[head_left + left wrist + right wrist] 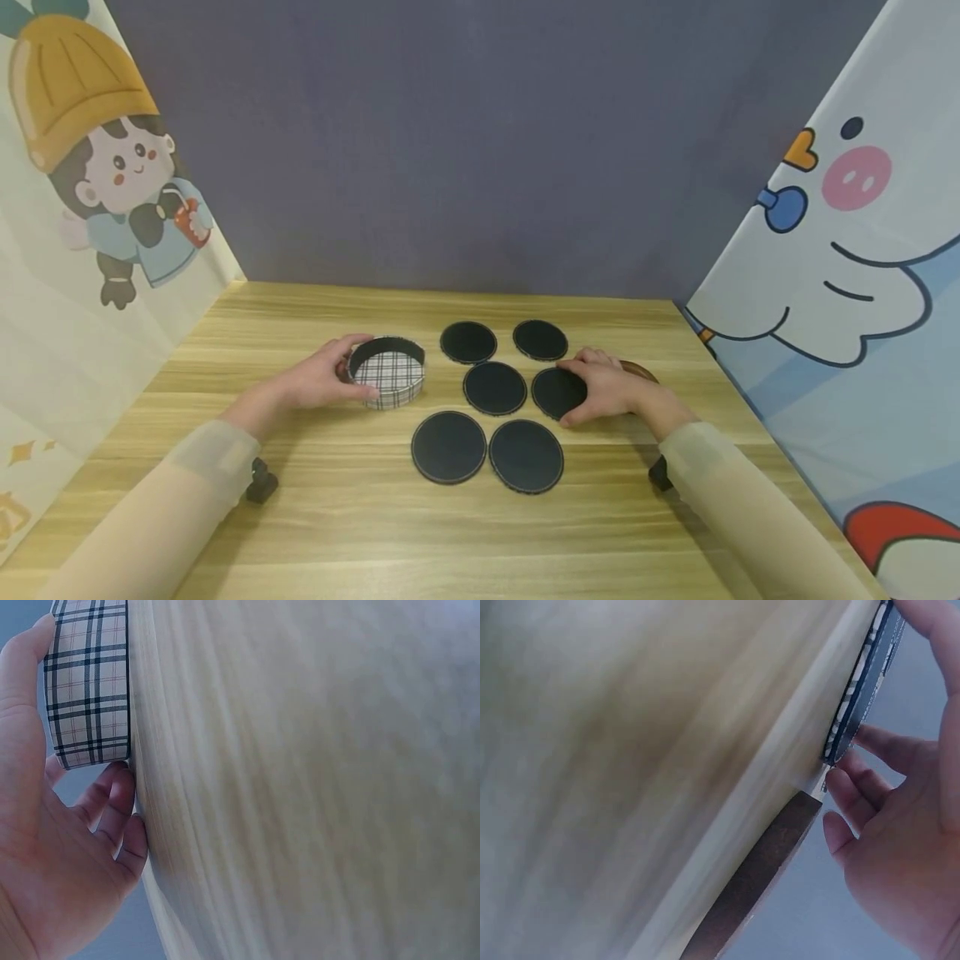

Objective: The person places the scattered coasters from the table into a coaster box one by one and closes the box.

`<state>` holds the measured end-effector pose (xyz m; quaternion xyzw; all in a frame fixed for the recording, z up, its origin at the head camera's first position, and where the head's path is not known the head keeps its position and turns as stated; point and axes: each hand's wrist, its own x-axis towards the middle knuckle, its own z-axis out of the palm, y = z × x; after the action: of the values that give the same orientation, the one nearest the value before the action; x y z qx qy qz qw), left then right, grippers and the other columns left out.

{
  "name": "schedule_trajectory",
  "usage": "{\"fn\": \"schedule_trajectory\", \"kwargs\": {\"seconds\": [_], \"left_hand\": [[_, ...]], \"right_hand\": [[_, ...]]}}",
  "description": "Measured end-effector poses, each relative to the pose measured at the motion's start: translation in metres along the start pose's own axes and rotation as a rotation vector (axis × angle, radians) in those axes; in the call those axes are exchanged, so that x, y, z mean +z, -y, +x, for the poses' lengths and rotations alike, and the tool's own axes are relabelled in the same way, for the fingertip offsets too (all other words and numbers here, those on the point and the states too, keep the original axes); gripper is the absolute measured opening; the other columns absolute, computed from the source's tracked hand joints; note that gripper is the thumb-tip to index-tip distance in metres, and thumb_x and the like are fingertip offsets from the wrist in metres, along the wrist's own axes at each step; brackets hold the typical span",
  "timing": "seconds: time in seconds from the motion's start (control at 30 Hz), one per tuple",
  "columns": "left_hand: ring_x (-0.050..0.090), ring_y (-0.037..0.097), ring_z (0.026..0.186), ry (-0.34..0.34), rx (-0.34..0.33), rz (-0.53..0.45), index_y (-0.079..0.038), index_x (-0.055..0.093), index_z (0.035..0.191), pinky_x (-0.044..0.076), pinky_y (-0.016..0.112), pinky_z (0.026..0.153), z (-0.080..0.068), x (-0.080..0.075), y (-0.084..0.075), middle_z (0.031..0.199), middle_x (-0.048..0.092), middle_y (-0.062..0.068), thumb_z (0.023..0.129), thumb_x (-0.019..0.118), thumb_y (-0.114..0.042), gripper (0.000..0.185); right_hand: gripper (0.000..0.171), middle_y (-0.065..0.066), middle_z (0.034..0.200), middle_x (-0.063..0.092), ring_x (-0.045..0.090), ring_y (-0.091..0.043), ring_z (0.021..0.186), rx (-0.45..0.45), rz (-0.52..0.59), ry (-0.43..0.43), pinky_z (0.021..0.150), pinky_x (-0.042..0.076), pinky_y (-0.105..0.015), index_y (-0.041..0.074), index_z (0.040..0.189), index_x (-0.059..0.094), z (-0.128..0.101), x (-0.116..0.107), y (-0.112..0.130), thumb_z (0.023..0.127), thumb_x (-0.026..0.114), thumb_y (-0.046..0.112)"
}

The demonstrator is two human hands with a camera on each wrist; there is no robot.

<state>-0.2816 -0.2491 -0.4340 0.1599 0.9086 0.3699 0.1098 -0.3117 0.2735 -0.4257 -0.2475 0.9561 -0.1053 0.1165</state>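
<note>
A round plaid box (387, 379) stands open on the wooden table (345, 517), its lid off. My left hand (347, 373) grips its left wall; in the left wrist view the thumb (22, 690) and curled fingers (116, 814) wrap the plaid wall (90, 682). Several black round coasters lie flat to the right of the box. My right hand (588, 390) holds the right-middle coaster (557, 392), and the right wrist view shows its edge (864, 686) pinched between the thumb and fingers (874, 746).
A brown round disc (639, 369) (754, 881) lies flat under my right hand. Other black coasters sit at the back (468, 342) (540, 339), middle (494, 387) and front (448, 446) (526, 455). Printed cloth walls rise at the left and right, a grey wall behind.
</note>
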Motion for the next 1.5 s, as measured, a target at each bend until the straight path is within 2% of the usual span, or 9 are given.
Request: {"fn": "schedule_trajectory", "kwargs": {"seconds": [0.1, 0.43, 0.67, 0.97, 1.27, 1.5], "left_hand": [[0.057, 0.042, 0.129, -0.002, 0.003, 0.003, -0.016, 0.027, 0.173, 0.051, 0.064, 0.112, 0.000, 0.000, 0.000, 0.151, 0.045, 0.029, 0.090, 0.090, -0.047, 0.109], [0.057, 0.043, 0.132, -0.010, 0.011, 0.014, -0.016, 0.027, 0.173, 0.050, 0.067, 0.114, 0.000, 0.001, 0.000, 0.151, 0.045, 0.029, 0.090, 0.090, -0.048, 0.109], [0.057, 0.044, 0.131, -0.009, 0.007, 0.007, -0.015, 0.027, 0.173, 0.050, 0.067, 0.114, -0.001, 0.001, -0.001, 0.151, 0.044, 0.030, 0.091, 0.090, -0.047, 0.109], [0.058, 0.045, 0.133, -0.013, 0.010, 0.011, -0.015, 0.027, 0.173, 0.048, 0.069, 0.116, -0.001, 0.000, -0.001, 0.152, 0.044, 0.030, 0.091, 0.090, -0.047, 0.109], [0.059, 0.043, 0.131, -0.016, 0.014, 0.010, -0.015, 0.028, 0.172, 0.049, 0.067, 0.115, -0.001, 0.001, 0.000, 0.152, 0.045, 0.029, 0.091, 0.090, -0.047, 0.108], [0.059, 0.042, 0.129, -0.014, 0.016, 0.012, -0.014, 0.027, 0.172, 0.050, 0.065, 0.114, 0.000, 0.001, 0.002, 0.151, 0.044, 0.030, 0.091, 0.090, -0.046, 0.108]], "right_hand": [[0.110, -0.015, 0.145, 0.052, 0.048, -0.039, 0.134, -0.001, 0.002, -0.006, 0.112, 0.038, -0.066, 0.012, 0.162, 0.052, -0.001, 0.002, 0.000, 0.074, 0.093, 0.064], [0.110, -0.017, 0.153, 0.051, 0.048, -0.042, 0.140, -0.013, 0.015, -0.033, 0.115, 0.039, -0.067, 0.009, 0.162, 0.051, -0.001, 0.003, 0.000, 0.074, 0.093, 0.060], [0.113, -0.016, 0.153, 0.047, 0.050, -0.038, 0.136, -0.022, 0.088, -0.074, 0.109, 0.050, -0.058, 0.007, 0.167, 0.043, -0.004, -0.003, 0.001, 0.076, 0.092, 0.054], [0.108, -0.014, 0.149, 0.047, 0.048, -0.032, 0.132, -0.049, 0.158, -0.137, 0.105, 0.049, -0.051, 0.008, 0.167, 0.045, -0.012, -0.006, 0.007, 0.079, 0.092, 0.047], [0.108, -0.010, 0.149, 0.046, 0.047, -0.029, 0.130, -0.083, 0.168, -0.144, 0.101, 0.050, -0.048, 0.010, 0.168, 0.043, -0.012, -0.008, 0.024, 0.079, 0.091, 0.048], [0.108, -0.012, 0.152, 0.047, 0.047, -0.028, 0.131, -0.133, 0.165, -0.154, 0.102, 0.050, -0.049, 0.011, 0.168, 0.044, -0.006, -0.012, 0.042, 0.078, 0.091, 0.051]]}}
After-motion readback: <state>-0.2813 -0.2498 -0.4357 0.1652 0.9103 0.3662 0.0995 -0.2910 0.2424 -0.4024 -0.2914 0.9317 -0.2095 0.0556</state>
